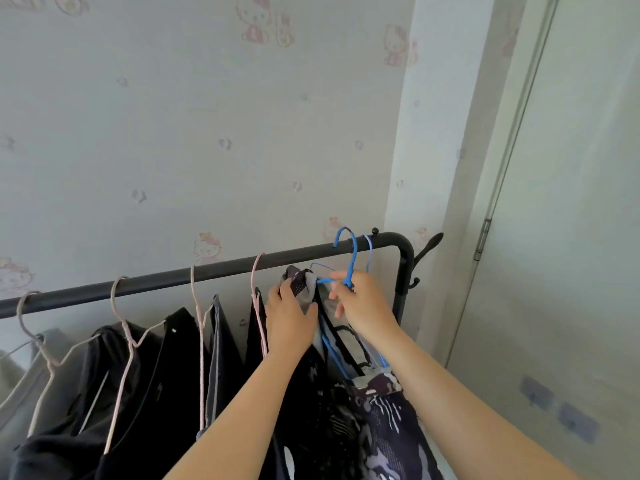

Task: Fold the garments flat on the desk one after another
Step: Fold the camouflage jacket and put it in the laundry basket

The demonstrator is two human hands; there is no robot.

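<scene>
Fingers (pixel 341 296) of the right hand (pixel 363 306) pinch the blue hanger (pixel 354 252) at the rail (pixel 173 279); the left hand (pixel 289 317) grips the patterned garment (pixel 384 420) at its shoulder.

Home bedroom, I'm at the clothes rail (pixel 221 270).
Cartoon-cat wallpaper (pixel 173 116) on the wall I face, a dark metal rail hung with wire and plastic hangers (pixel 353 261) carrying dark garments (pixel 173 358), and a pale hinged door (pixel 571 237) to my right. A lived-in domestic room.

Bare left forearm (pixel 242 407), bare right forearm (pixel 464 400), bare left hand (pixel 289 318), bare right hand (pixel 365 306)
</scene>
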